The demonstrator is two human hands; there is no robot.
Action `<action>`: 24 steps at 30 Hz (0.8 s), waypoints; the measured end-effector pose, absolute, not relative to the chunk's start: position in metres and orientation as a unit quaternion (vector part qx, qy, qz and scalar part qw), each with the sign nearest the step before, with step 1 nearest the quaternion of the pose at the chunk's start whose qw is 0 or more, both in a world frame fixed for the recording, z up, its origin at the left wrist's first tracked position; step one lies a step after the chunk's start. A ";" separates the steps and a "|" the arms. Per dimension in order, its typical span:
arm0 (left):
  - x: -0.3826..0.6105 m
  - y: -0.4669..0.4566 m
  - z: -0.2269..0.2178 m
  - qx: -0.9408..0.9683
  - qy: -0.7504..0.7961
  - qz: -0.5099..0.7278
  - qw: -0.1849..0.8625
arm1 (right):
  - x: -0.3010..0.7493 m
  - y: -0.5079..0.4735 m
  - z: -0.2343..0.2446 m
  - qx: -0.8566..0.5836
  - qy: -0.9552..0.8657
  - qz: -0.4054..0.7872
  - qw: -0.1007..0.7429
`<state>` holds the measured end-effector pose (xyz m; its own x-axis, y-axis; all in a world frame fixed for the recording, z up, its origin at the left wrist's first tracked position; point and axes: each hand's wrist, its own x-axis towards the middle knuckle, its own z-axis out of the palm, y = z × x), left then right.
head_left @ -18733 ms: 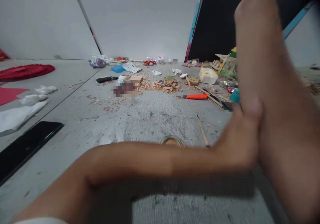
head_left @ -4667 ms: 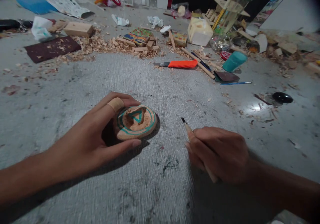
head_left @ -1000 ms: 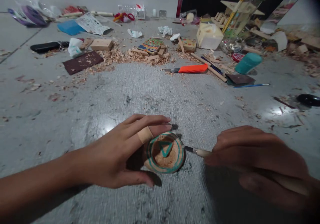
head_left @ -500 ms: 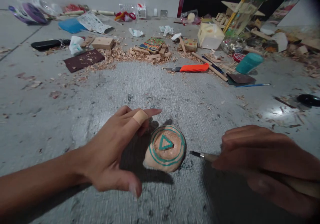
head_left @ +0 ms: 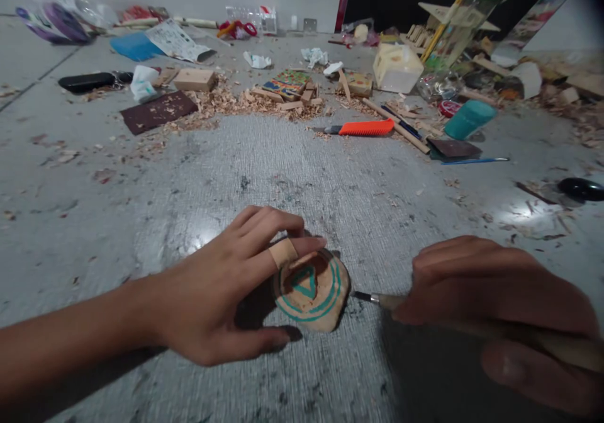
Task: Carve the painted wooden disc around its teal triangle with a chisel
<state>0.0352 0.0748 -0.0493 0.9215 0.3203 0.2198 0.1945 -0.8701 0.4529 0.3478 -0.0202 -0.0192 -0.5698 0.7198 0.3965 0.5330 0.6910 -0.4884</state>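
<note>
Hiding part of disc [head_left: 315, 300]: left hand [head_left: 224, 287]

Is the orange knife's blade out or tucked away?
Out: a grey blade sticks out past the left end of the orange handle, with no cover seen over it.

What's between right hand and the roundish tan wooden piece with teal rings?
Head view: the dark tip of the wooden-handled paintbrush, held in the right hand, pointing at the wooden piece.
</note>
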 end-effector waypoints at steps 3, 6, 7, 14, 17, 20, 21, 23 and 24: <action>0.036 0.075 -0.049 0.955 0.140 0.136 0.225 | 0.346 -0.020 -0.021 -0.356 -0.842 0.240 0.327; 0.038 0.074 -0.050 0.957 0.149 0.127 0.213 | 0.346 -0.016 -0.027 -0.304 -0.850 0.268 0.336; 0.038 0.073 -0.051 0.957 0.155 0.131 0.206 | 0.346 -0.015 -0.029 -0.300 -0.854 0.266 0.332; 0.036 0.074 -0.057 0.954 0.192 0.123 0.194 | 0.344 -0.012 -0.030 -0.300 -0.861 0.270 0.309; 0.037 0.074 -0.056 0.945 0.198 0.143 0.219 | 0.345 -0.010 -0.031 -0.296 -0.853 0.299 0.309; 0.037 0.074 -0.054 0.930 0.211 0.161 0.254 | 0.346 -0.009 -0.034 -0.291 -0.853 0.310 0.304; 0.037 0.073 -0.054 0.925 0.214 0.162 0.270 | 0.346 -0.008 -0.034 -0.292 -0.853 0.309 0.301; 0.035 0.073 -0.053 0.911 0.218 0.168 0.308 | 0.345 -0.008 -0.034 -0.297 -0.849 0.314 0.305; 0.034 0.073 -0.053 0.903 0.219 0.174 0.327 | 0.344 -0.008 -0.033 -0.299 -0.845 0.315 0.312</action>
<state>0.0339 0.0732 -0.0534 0.8439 0.5087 0.1703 0.2814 -0.6901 0.6668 0.3438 -0.0084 -0.0332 -0.6265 0.7017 0.3392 0.3082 0.6228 -0.7191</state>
